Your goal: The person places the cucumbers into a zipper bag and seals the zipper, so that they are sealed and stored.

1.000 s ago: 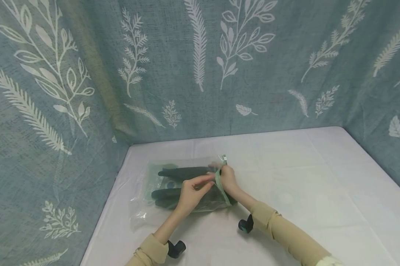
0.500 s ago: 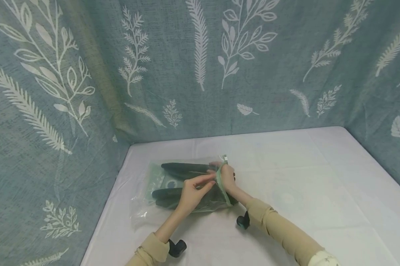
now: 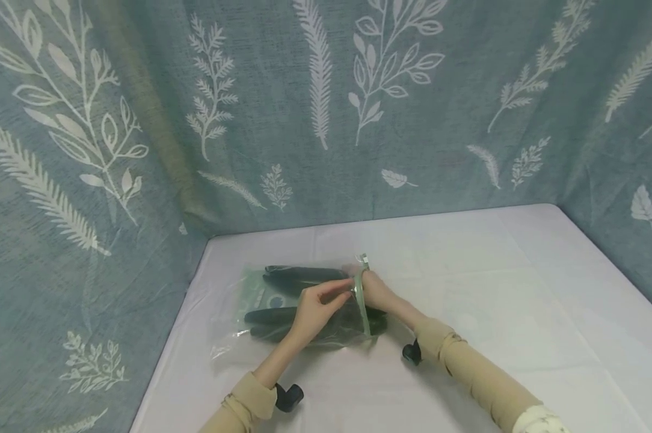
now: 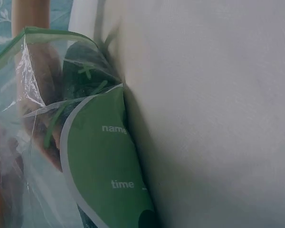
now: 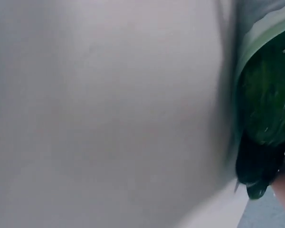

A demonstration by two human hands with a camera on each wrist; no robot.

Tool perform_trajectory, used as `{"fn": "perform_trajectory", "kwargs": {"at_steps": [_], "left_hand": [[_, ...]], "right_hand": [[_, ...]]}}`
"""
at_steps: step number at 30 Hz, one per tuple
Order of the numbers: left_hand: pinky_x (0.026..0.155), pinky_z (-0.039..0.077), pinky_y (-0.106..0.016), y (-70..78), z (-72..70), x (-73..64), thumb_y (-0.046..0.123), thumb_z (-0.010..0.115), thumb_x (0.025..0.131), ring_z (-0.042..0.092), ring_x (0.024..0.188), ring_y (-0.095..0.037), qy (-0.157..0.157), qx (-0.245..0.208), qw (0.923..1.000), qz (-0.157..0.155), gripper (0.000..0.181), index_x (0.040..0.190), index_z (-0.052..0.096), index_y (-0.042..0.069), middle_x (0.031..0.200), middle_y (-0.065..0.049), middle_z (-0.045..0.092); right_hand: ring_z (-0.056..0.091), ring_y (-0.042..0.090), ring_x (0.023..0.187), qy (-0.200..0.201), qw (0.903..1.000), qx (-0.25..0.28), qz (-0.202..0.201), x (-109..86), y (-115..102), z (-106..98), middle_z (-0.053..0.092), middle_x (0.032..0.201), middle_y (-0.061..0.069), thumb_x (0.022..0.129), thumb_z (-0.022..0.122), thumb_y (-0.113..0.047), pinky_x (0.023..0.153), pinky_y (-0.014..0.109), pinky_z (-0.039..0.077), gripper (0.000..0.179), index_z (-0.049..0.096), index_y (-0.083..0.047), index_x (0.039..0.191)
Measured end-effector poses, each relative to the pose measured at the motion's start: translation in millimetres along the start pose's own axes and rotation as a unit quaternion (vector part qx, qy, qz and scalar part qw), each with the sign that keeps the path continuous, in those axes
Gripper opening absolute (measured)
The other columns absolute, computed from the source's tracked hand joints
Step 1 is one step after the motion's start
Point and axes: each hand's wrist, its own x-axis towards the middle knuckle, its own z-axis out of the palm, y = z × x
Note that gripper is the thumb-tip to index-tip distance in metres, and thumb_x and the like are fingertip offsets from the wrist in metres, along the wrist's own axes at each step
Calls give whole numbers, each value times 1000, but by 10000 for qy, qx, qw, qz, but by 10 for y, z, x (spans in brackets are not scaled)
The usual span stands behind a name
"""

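Observation:
A clear zip bag (image 3: 234,355) with a green zip strip lies on the table, its mouth facing right. Several long, dark green cucumbers (image 3: 272,316) lie inside it. Near the bag's lower side, cucumber ends (image 5: 268,95) stick out past the zip strip. My left hand (image 3: 312,310) lies over the bag, thumb and fingers pinching the edge of its mouth. Through that mouth reaches my right hand (image 3: 377,290), its fingers beside the upper cucumbers (image 3: 304,275). The plastic and the strip partly hide those fingers, so their grip is unclear. A green label (image 4: 102,156) on the bag reads "name" and "time".
A white cloth covers the table (image 3: 494,300), which stretches to the right of the bag. Patterned blue-green curtains (image 3: 282,108) enclose the back and sides. Small dark cameras (image 3: 290,398) hang under both wrists.
My right hand has gone a little deeper into the bag. The upper cucumbers have shifted, and the dark end seen at that hand half a second ago no longer shows. My left hand stays put.

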Motion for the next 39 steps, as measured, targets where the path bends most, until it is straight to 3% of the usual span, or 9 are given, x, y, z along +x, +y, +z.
{"fn": "perform_trajectory", "kwargs": {"at_steps": [5, 12, 15, 18, 21, 23, 25, 31, 39], "left_hand": [[93, 54, -34, -16, -22, 5, 13, 68, 87, 64, 112, -22, -107, 320, 9994, -71, 29, 115, 68, 9, 116, -5, 69], [87, 57, -33, 24, -77, 11, 16, 69, 87, 67, 105, -21, -275, 1053, 9938, 211, 30, 117, 68, 12, 116, -5, 69], [67, 56, -22, 55, -101, 20, 17, 69, 87, 66, 66, -9, -343, 1392, 9892, 306, 31, 118, 68, 13, 115, -5, 69], [52, 43, -17, 98, -120, 21, 18, 69, 87, 38, 45, -4, -424, 1700, 9837, 414, 31, 118, 68, 13, 116, -4, 69], [58, 49, -17, 139, -131, 8, 17, 70, 86, 58, 58, -3, -480, 2036, 9754, 690, 32, 118, 68, 13, 117, -2, 69], [70, 57, -23, 167, -134, -12, 17, 71, 85, 70, 85, -10, -477, 2314, 9665, 1001, 33, 118, 68, 12, 118, -1, 68], [78, 59, -28, 204, -134, -38, 16, 72, 84, 67, 104, -17, -433, 2597, 9553, 1346, 33, 117, 68, 13, 120, -1, 68], [58, 53, -16, 339, -92, -125, 16, 73, 83, 71, 91, -15, -465, 3030, 9260, 2205, 29, 112, 70, 12, 120, -3, 67], [77, 58, -23, 371, 153, -330, 23, 80, 74, 70, 99, -15, -552, 3745, 8746, 3028, 36, 105, 71, 8, 111, -3, 71]], "right_hand": [[52, 36, 125, -105, 9999, 111, -76, -69, 57, -30, 56, 133, 21, 95, 53, -11, 105, 47, 44, 39, 50, 4, 132], [61, 31, 113, 32, 9999, 125, 109, -168, 91, -124, 65, 119, 17, 93, 54, -4, 95, 42, 52, 27, 61, 0, 119], [60, 31, 115, 104, 9995, 228, 185, -193, 126, -164, 65, 121, 16, 93, 55, -3, 98, 44, 51, 27, 62, -1, 119], [57, 33, 119, 224, 9987, 331, 325, -207, 171, -213, 63, 124, 17, 94, 54, -4, 102, 47, 47, 28, 60, 1, 121], [54, 35, 123, 315, 9972, 418, 534, -217, 215, -282, 61, 127, 18, 96, 53, -7, 106, 49, 43, 30, 59, 1, 123], [54, 35, 123, 384, 9959, 463, 670, -222, 250, -333, 61, 127, 18, 96, 54, -9, 106, 49, 42, 29, 60, 1, 122], [54, 35, 123, 427, 9952, 479, 742, -228, 276, -389, 62, 126, 18, 96, 54, -10, 107, 49, 41, 29, 61, 1, 122], [53, 38, 123, 581, 9957, 144, 709, -204, 393, -523, 62, 125, 20, 94, 54, -6, 106, 52, 41, 28, 61, 3, 120], [53, 39, 121, 777, 9948, -319, 583, -71, 564, -587, 59, 127, 22, 90, 58, -1, 105, 51, 43, 33, 59, 3, 122]]}}
